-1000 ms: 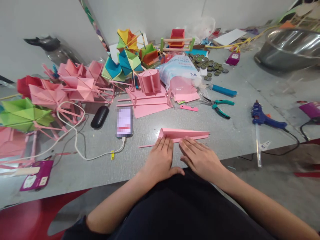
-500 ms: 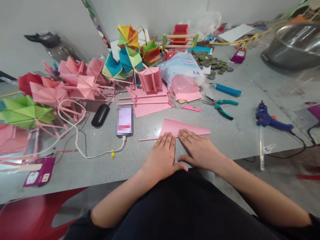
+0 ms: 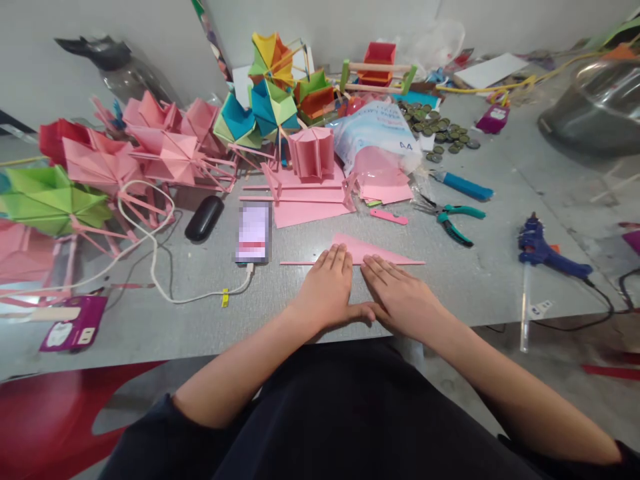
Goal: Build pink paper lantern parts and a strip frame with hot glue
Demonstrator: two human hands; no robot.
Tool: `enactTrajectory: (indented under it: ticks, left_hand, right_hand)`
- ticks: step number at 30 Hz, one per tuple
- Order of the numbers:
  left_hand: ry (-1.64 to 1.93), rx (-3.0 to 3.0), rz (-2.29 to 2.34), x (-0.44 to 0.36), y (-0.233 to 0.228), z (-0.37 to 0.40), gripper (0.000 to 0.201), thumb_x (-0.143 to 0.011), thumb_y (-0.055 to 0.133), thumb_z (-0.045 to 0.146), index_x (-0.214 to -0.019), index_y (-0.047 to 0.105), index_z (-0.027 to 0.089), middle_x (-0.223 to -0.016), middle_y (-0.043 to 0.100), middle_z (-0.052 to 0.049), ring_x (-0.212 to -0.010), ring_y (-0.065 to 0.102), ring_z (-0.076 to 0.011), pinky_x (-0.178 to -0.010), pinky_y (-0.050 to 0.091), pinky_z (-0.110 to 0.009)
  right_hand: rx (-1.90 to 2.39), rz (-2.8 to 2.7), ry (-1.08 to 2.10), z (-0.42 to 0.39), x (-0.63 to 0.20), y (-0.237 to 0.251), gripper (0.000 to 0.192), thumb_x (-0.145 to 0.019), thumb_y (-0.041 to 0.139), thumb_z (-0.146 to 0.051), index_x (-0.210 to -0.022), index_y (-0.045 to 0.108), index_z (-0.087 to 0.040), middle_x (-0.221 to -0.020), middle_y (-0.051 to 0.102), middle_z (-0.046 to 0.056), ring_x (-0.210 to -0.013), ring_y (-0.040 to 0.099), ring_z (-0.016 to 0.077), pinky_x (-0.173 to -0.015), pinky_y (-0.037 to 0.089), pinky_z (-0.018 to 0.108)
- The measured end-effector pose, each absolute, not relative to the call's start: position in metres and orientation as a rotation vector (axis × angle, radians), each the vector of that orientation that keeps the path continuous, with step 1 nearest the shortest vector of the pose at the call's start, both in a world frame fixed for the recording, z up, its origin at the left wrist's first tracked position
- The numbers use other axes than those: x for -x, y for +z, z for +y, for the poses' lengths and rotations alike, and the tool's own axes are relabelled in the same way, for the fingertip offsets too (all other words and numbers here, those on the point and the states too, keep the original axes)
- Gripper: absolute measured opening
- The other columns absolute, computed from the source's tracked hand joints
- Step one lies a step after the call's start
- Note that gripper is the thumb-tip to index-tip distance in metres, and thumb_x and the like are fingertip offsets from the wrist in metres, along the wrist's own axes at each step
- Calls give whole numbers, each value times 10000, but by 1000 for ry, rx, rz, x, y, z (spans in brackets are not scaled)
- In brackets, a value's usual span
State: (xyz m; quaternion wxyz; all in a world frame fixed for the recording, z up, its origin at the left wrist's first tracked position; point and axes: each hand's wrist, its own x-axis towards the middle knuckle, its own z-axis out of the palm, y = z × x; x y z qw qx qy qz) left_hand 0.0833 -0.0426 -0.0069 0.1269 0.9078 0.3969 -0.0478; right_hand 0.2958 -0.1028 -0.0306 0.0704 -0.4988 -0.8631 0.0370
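On the grey tabletop in front of me lies a sheet of pink paper (image 3: 357, 248), partly rolled along its near edge into a thin tube (image 3: 295, 263). The unrolled part forms a narrow triangle pointing right. My left hand (image 3: 327, 283) lies flat across the roll with its fingers stretched forward. Beside it, my right hand (image 3: 397, 287) rests the same way on the roll's right half. My thumbs come together between the palms. Part of the tube is hidden under my fingers.
A phone (image 3: 253, 233) on a white cable (image 3: 190, 300) and a black case (image 3: 204, 219) lie left. Paper models (image 3: 165, 150) stand behind. Right are a pink cutter (image 3: 389, 217), pliers (image 3: 453, 217), a blue-handled tool (image 3: 465, 185), a glue gun (image 3: 550, 253) and a metal bowl (image 3: 590, 110).
The loose part of the pink sheet has become smaller as more of it is rolled up. The tube now lies straighter, and my hands have drawn closer together, thumbs meeting.
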Motion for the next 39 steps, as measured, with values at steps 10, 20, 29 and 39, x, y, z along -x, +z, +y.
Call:
enactTrajectory:
  ticks: [10,20,29,39]
  left_hand:
    - [-7,-2690,1124,-75,-11,-43,1136,-972,453,887,-1650,393,-23,-1716,389,-344,-1651,349,-430,-1341,286,-536]
    - [-74,-2685,1132,-81,-5,-26,1300,-826,650,932,-1640,375,-43,-1714,353,-382,-1656,325,-453,-1342,298,-540]
    - [-62,-2678,1111,-82,-8,-10,1281,-822,694,898,-1651,361,-21,-1727,336,-375,-1655,322,-465,-1338,303,-564]
    - [-32,-2666,1117,-83,-12,1,1199,-892,638,866,-1661,364,-12,-1751,319,-340,-1685,253,-440,-1358,266,-571]
  right_hand:
    - [1514,-2585,326,-70,-299,-25,833,-1008,638,-527,-1657,447,-42,-1692,470,279,-1596,456,399,-1283,441,591]
    - [1599,-2488,253,-65,-307,-16,664,-1078,549,-504,-1632,507,-141,-1699,498,209,-1603,453,364,-1282,429,586]
    - [1764,-2430,70,-57,-297,-14,431,-1105,496,-329,-1451,702,-175,-1622,589,199,-1450,598,363,-1233,409,574]
    - [1790,-2308,121,-20,-288,-18,252,-1074,576,-259,-997,811,-205,-1064,769,94,-1039,641,262,-994,389,424]
